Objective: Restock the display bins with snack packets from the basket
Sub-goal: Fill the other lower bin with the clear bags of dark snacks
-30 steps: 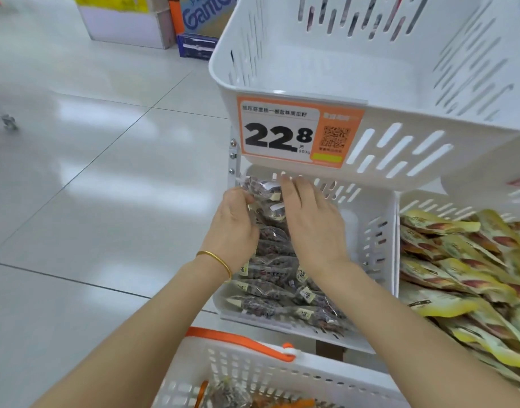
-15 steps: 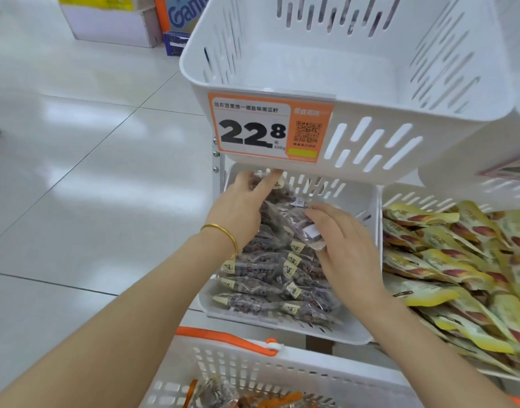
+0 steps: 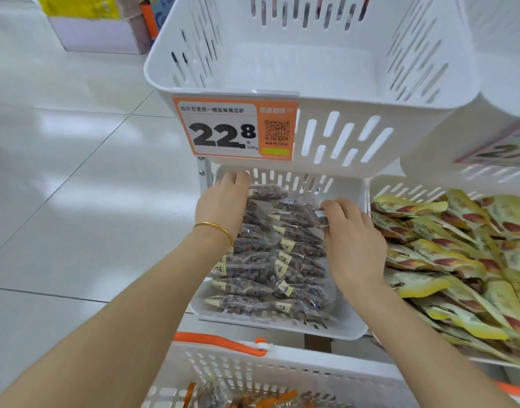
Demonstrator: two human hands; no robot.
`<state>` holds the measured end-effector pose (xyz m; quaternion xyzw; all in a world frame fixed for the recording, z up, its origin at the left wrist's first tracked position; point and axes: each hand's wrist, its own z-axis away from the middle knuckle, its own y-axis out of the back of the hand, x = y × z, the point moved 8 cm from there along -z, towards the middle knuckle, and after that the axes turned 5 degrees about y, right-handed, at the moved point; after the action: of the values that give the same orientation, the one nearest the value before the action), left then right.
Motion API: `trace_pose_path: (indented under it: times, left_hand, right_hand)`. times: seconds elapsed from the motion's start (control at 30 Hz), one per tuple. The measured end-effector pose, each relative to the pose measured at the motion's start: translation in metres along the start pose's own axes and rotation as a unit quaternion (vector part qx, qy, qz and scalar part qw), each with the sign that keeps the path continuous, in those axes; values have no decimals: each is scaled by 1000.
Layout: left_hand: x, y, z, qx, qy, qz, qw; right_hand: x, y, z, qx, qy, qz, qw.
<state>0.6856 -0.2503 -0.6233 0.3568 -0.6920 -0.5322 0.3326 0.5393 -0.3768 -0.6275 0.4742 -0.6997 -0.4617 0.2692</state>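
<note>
Since the last look, the left hand [image 3: 223,201] has been slid out to the back-left corner of the lower bin [image 3: 282,329], and the right hand [image 3: 354,234] has been carried back and to the right with its packet.

Over on the left, pale floor tiles [image 3: 61,172] are seen, with a cardboard box [image 3: 97,33] far up at the top. Now the left hand: a gold bangle [image 3: 216,229] is worn at the wrist, and the fingers are kept straight and pressed together. Their tips are laid against the bin's slotted back wall, and the thumb is hidden.

Above it, an orange price tag [image 3: 235,129] reading 22.8 is fixed to the front of the upper bin [image 3: 311,69]. In the lower bin, clear packets [image 3: 253,269] of dark snacks are stacked in two overlapping columns.

Along the bottom edge, the white basket [image 3: 297,375] with its orange handle [image 3: 220,343] is seen, with more snack packets [image 3: 214,396] lying inside.

At the back of the right column, the top packet [image 3: 297,212] is laid on the pile. Its right end is pinched by the curled fingers of the right hand.

Far right, yellow packets [image 3: 444,260] are heaped in the neighbouring bin [image 3: 406,187].
</note>
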Motion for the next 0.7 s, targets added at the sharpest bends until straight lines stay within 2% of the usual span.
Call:
trace_pose_path:
  times: [0.07, 0.13, 0.23, 0.3, 0.37, 0.5, 0.63, 0.7]
  left_hand:
    - [1, 15, 1, 79, -4, -106, 991]
    - [14, 26, 3, 138, -35, -138, 980]
    - [44, -12, 10, 37, -155, -130, 979]
    - [42, -23, 11, -10, -145, -118, 982]
    - [33, -27, 9, -36, -119, -62, 990]
    - [23, -22, 14, -43, -104, 32, 993]
    - [20, -23, -4, -29, -104, -18, 994]
    - [24, -25, -12, -42, -109, -34, 993]
  right_hand:
    - [3, -3, -2, -7, -15, 16, 1000]
    - [6, -5, -4, -10, -25, 29, 999]
    - [2, -11, -10, -25, -11, 26, 999]
    - [-1, -14, -15, -27, -1, 14, 1000]
    - [-3, -14, -21, -25, 7, 9, 1000]
    - [-5, -15, -34, -26, 33, 2, 999]
    - [-14, -23, -46, -38, 57, -15, 998]
    - [-8, -34, -49, -73, 42, -17, 996]
